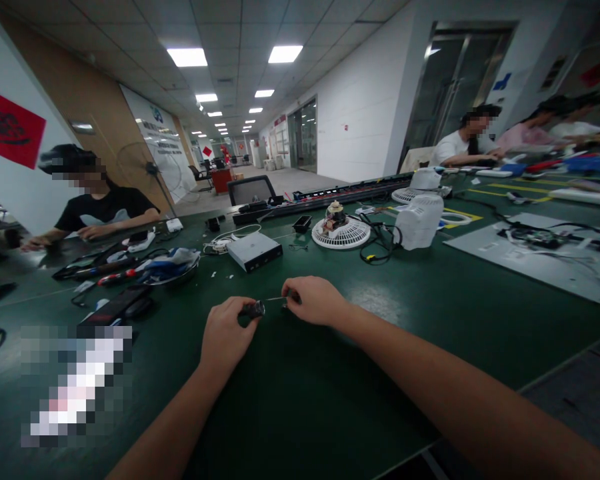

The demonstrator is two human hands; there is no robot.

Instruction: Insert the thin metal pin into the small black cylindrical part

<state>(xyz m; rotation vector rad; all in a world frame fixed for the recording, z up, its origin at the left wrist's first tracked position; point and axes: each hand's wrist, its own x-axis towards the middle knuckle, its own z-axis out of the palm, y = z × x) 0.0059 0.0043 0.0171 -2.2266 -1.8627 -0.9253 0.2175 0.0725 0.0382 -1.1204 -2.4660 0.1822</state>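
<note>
Near the middle of the green table [300, 387], my left hand [230, 333] is closed round a short dark cylinder [254, 309], its round end facing right. My right hand [313, 300] is closed on a small dark piece [293, 295], mostly covered by the fingers. A thin metal rod [275, 299] spans the gap between the two hands, pointing toward the cylinder. Beyond my hands lies a grey and black box [255, 251]. A round white fan grille [341, 233] with a motor on it lies behind my right hand.
A white housing [420, 222] and cables stand right of the grille. At the right lies a grey panel [540, 253] with a circuit board. Tools and a bowl [173, 267] are at the left. One person [105, 207] sits at the left; others sit at the far right.
</note>
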